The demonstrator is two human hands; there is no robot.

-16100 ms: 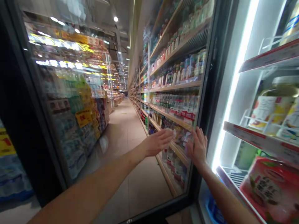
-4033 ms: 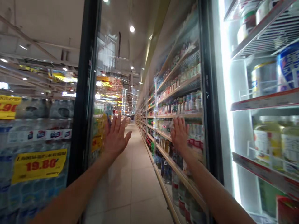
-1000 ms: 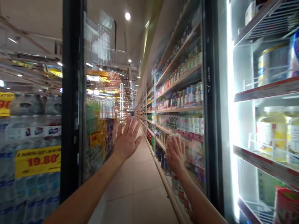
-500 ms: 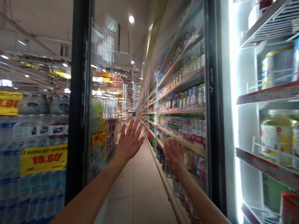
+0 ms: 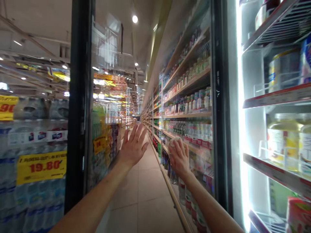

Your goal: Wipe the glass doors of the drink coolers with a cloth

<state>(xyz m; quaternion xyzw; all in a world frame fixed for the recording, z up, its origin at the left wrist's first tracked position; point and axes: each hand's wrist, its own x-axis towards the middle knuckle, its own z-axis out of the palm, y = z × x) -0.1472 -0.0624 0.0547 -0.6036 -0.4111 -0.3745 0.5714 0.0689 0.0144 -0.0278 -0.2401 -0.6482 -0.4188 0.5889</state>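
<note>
A framed glass door (image 5: 126,97) of an upright fridge stands open in front of me. My left hand (image 5: 133,145) lies flat on the glass, fingers spread and nothing held. To its right, my right hand (image 5: 179,157) is also against the glass, its fingers close together and slightly bent. A pale, crumpled bit of cloth or tissue (image 5: 172,141) shows at those fingertips, mostly hidden and blurred. Through and on the glass I see the aisle and shelves of bottles.
The door's black frame (image 5: 79,106) runs down the left side. Lit fridge shelves (image 5: 274,103) with drinks jut in at the right. Packs of bottled water (image 5: 36,194) with a yellow price sign (image 5: 41,167) stand at the left. Tiled floor (image 5: 131,207) lies below.
My right hand has shifted slightly on the glass, and its fingers look straighter and less blurred. My left hand keeps its place on the glass. The whole view has drifted a little.
</note>
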